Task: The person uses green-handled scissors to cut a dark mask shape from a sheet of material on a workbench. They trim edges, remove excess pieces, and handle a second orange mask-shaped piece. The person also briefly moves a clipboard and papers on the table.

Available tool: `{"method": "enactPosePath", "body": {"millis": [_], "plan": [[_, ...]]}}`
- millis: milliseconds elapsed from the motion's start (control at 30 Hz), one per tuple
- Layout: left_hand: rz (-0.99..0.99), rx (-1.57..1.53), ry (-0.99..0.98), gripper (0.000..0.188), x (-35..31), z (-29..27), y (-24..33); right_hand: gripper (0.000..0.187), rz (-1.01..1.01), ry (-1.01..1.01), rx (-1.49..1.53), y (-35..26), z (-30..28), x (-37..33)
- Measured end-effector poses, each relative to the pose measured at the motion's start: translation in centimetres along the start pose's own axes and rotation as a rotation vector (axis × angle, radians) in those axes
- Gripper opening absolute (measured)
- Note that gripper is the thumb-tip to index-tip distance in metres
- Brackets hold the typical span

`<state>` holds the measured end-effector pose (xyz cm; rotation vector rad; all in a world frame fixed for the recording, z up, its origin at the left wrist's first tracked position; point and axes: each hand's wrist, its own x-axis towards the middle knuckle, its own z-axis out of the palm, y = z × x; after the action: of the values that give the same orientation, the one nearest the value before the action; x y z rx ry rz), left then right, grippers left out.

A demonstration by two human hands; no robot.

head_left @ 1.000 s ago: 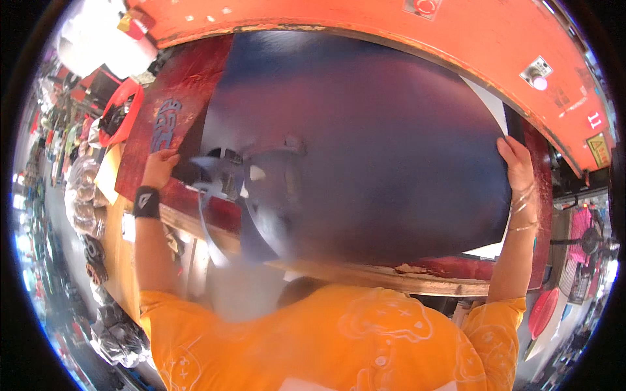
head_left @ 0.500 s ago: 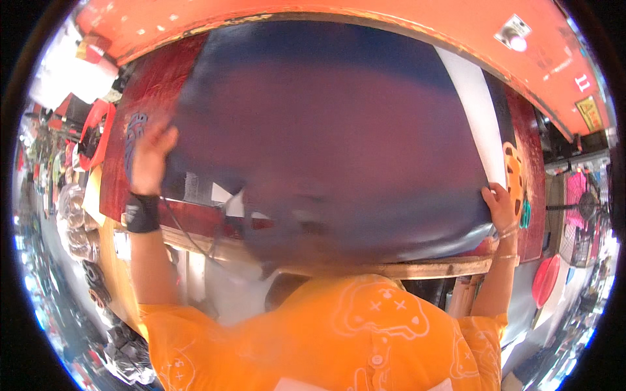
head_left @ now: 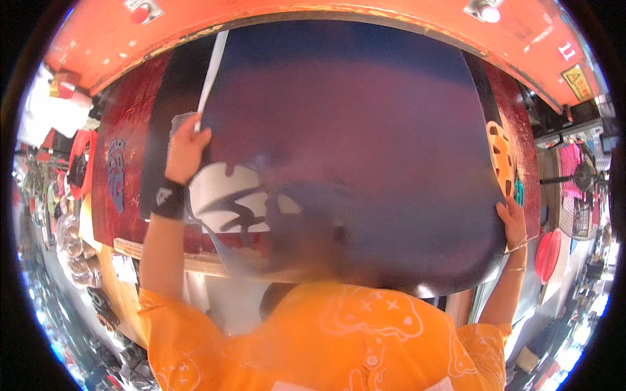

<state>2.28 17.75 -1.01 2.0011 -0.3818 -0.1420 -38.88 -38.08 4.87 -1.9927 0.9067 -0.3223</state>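
A large dark blue-purple sheet point(head_left: 365, 130) spreads across the bench, its near right corner curling over the front edge. Cut-out shapes at its near left show a white layer point(head_left: 222, 186) beneath; a narrow white strip also shows along its far left edge. My left hand point(head_left: 189, 148), with a black wristband point(head_left: 168, 199), is closed on the sheet's left edge. At the right edge my right hand point(head_left: 513, 221) pinches the same sheet, thumb on top and the other fingers partly hidden. The sheet's near middle is blurred.
An orange machine beam point(head_left: 313, 10) spans the far side, with a button at each end. On the dark red board point(head_left: 120, 111) lies a dark cut lettering piece point(head_left: 116, 176). An orange piece with holes point(head_left: 501, 156) and green scissor-like handles point(head_left: 519, 192) lie at the right. A wooden edge point(head_left: 195, 260) runs along the front.
The sheet has shifted right and nearer, baring more white beneath at the left. My left hand has moved right and closed on its edge. My right hand stays at the right edge, slightly lower.
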Motion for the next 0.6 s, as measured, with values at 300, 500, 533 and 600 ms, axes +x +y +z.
{"method": "enactPosePath", "body": {"millis": [300, 500, 533, 600], "plan": [[-0.263, 0.018, 0.004, 0.049, 8.0, 2.2, 4.4, 0.052, -0.304, 0.202, -0.47, -4.1, 5.3, 8.7], [-0.121, 0.057, 0.068, 0.043, 3.4, -2.6, -1.3, 0.053, -0.298, 0.28, -0.544, -3.1, 8.3, 9.3], [-0.091, 0.087, 0.11, 0.043, 4.1, -2.7, -1.8, 0.053, -0.318, 0.288, -0.517, -3.4, 8.9, 9.9], [-0.224, 0.206, 0.132, 0.046, 4.6, -1.5, -0.6, 0.054, -0.276, 0.338, -0.528, -3.8, 9.6, 10.7]]}}
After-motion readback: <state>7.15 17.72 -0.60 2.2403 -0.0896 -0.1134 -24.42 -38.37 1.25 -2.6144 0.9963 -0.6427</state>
